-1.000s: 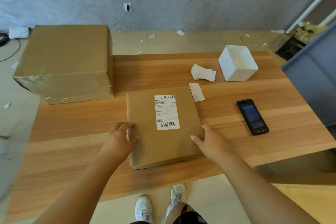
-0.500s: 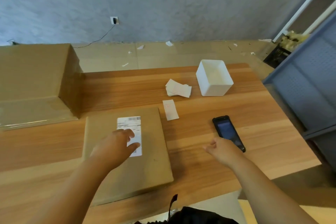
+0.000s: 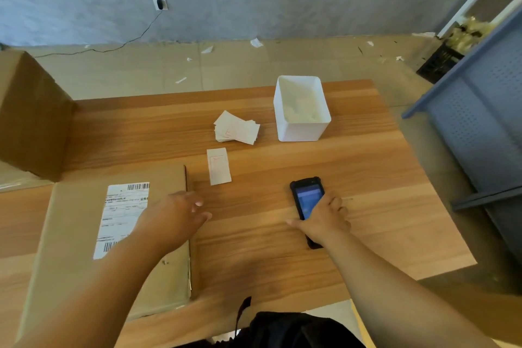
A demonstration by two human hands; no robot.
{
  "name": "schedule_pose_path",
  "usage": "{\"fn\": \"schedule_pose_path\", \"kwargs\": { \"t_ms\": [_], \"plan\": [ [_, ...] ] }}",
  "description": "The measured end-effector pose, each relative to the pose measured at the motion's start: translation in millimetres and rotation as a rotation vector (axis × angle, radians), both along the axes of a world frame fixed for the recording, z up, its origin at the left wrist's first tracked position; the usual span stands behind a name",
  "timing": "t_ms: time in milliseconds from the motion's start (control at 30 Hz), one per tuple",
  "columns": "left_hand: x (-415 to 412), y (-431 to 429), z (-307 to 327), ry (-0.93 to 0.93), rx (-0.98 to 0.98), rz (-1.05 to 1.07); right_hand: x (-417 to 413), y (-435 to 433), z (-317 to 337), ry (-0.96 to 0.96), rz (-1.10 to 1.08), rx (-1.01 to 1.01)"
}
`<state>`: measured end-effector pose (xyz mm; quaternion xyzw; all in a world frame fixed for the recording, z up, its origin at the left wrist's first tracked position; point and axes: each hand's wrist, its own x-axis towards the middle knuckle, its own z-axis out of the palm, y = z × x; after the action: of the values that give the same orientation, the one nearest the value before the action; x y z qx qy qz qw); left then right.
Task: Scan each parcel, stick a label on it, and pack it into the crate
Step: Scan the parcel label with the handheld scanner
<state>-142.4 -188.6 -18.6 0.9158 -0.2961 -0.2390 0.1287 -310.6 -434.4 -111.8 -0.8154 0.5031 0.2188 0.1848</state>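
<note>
A flat brown cardboard parcel (image 3: 73, 234) lies on the wooden table (image 3: 367, 220) at the front left, with a white shipping label (image 3: 118, 215) on top. My left hand (image 3: 175, 215) hovers over the parcel's right edge, fingers apart and holding nothing. My right hand (image 3: 322, 220) lies on the black handheld scanner (image 3: 306, 200), fingers curled around its lower half; the screen end shows. One loose white label (image 3: 218, 166) lies between parcel and scanner. A stack of labels (image 3: 237, 130) sits behind it.
A large brown cardboard box (image 3: 31, 116) stands at the table's back left. A white open bin (image 3: 300, 109) is at the back right. A blue perforated metal rack (image 3: 480, 133) stands right of the table. Paper scraps litter the floor behind.
My right hand left the parcel's corner, moved right and closed over the scanner. My left hand slid from the parcel's left edge across to its right edge. The view swung right.
</note>
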Motion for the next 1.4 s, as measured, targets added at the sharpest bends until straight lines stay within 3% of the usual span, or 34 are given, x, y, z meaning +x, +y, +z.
{"fn": "schedule_pose_path", "kwargs": {
  "t_ms": [133, 367, 533, 700, 800, 900, 1033, 1267, 1400],
  "plan": [
    [-6, -1, 0, 0.012, -0.021, 0.032, -4, 0, -8, -0.005, 0.033, -0.025],
    [-4, 16, 3, -0.005, -0.131, 0.068, 7, -5, -1, -0.143, -0.094, 0.031],
    [6, 49, -3, 0.037, -0.226, 0.227, 33, 17, 19, -0.351, -0.112, 0.105],
    [17, 103, -17, 0.044, -0.367, 0.388, 66, 58, 60, -0.583, 0.004, 0.19],
    [20, 136, -26, -0.07, -0.311, 0.392, 85, 87, 87, -0.597, 0.161, 0.223],
    [24, 164, -33, -0.155, -0.178, 0.343, 101, 114, 114, -0.529, 0.307, 0.21],
    [29, 188, -37, -0.031, -0.015, 0.277, 115, 142, 148, -0.311, 0.557, 0.126],
    [41, 190, -40, -0.075, -0.005, 0.241, 115, 179, 180, 0.069, 0.854, 0.045],
    [47, 194, -46, -0.077, -0.059, 0.238, 112, 194, 184, 0.153, 0.919, 0.044]
  ]
}}
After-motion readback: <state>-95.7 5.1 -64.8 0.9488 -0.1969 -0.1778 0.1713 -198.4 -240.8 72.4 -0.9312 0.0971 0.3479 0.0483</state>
